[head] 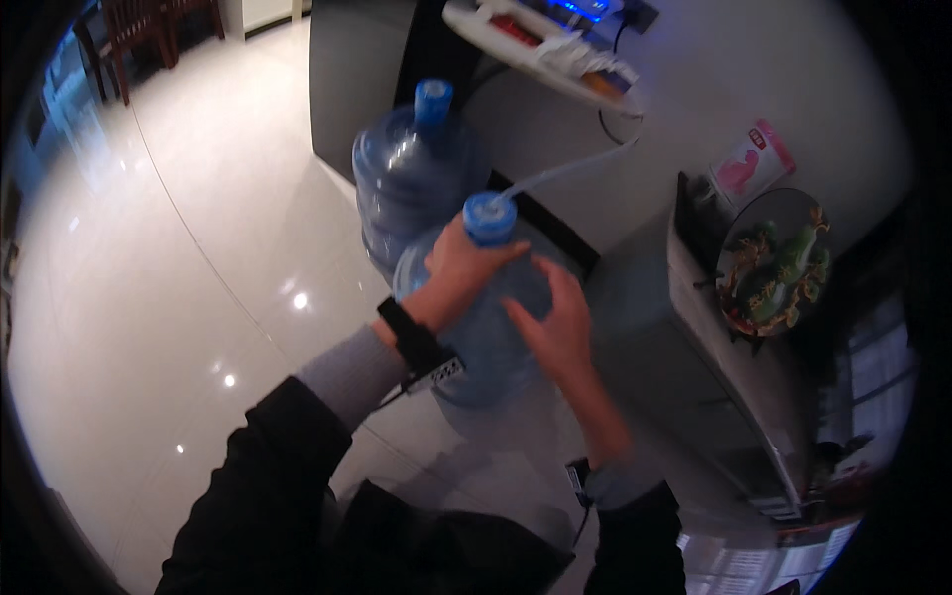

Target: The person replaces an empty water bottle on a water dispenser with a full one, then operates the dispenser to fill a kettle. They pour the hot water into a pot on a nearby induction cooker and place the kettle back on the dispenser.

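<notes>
A large clear-blue plastic water jug [487, 353] stands upright on the floor in front of me. Its blue cap [491, 212] has a translucent hose [565, 167] running from it up to the right. My left hand [460, 264] is at the jug's neck, just under the cap, thumb stretched across the front; the other fingers are mostly hidden, so their grip is unclear. Slightly blurred, my right hand [558, 320] is over the jug's right shoulder with thumb and fingers apart and nothing between them. Behind stands a second water jug [409, 175] with a tall blue cap [433, 103].
A white shelf [543, 63] holding small items projects above the hose. To the right, a grey cabinet [699, 357] carries a round decorative plate [773, 260] and a pink-and-white canister [751, 163]. Glossy floor tiles [223, 260] lie left; dark wooden chairs [141, 37] stand far left.
</notes>
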`<state>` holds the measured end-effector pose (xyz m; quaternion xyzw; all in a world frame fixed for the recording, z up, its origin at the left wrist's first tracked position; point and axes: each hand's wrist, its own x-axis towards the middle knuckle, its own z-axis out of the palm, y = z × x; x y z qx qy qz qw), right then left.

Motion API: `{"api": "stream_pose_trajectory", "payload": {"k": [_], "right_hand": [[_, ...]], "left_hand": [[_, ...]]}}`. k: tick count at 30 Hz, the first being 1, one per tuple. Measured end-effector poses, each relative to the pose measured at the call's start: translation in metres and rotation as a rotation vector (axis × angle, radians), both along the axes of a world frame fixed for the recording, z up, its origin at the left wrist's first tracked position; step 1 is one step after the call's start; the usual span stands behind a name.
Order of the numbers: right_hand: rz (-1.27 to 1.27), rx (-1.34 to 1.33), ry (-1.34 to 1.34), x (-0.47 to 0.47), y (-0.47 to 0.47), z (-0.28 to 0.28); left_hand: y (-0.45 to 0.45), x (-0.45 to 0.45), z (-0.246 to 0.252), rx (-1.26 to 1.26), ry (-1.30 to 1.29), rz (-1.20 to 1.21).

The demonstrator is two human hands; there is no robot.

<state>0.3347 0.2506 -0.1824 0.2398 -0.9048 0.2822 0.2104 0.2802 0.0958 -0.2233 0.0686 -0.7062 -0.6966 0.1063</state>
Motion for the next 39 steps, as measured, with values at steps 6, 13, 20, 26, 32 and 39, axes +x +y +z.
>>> {"api": "stream_pose_trajectory", "payload": {"k": [6,13,20,26,32,39], "right_hand": [[-0.026,-0.120,-0.243,-0.020,-0.039,0.003],[-0.098,-0.088,-0.257,-0.037,-0.030,0.000],[-0.101,-0.091,-0.325,-0.043,-0.012,0.004],[-0.146,-0.125,-0.326,-0.054,-0.011,0.000],[-0.361,-0.123,-0.269,-0.063,-0.025,0.005],[-0.438,-0.383,-0.190,-0.057,-0.040,-0.006]], "left_hand": [[-0.015,0.013,0.026,-0.136,-0.098,-0.058],[-0.060,0.008,0.008,0.256,0.085,-0.448],[-0.186,-0.031,-0.013,0.351,0.001,-0.496],[-0.194,-0.027,-0.091,0.290,-0.183,-0.273],[-0.181,-0.010,-0.119,0.328,-0.335,-0.431],[-0.165,0.006,-0.108,0.300,-0.586,-0.480]]}}
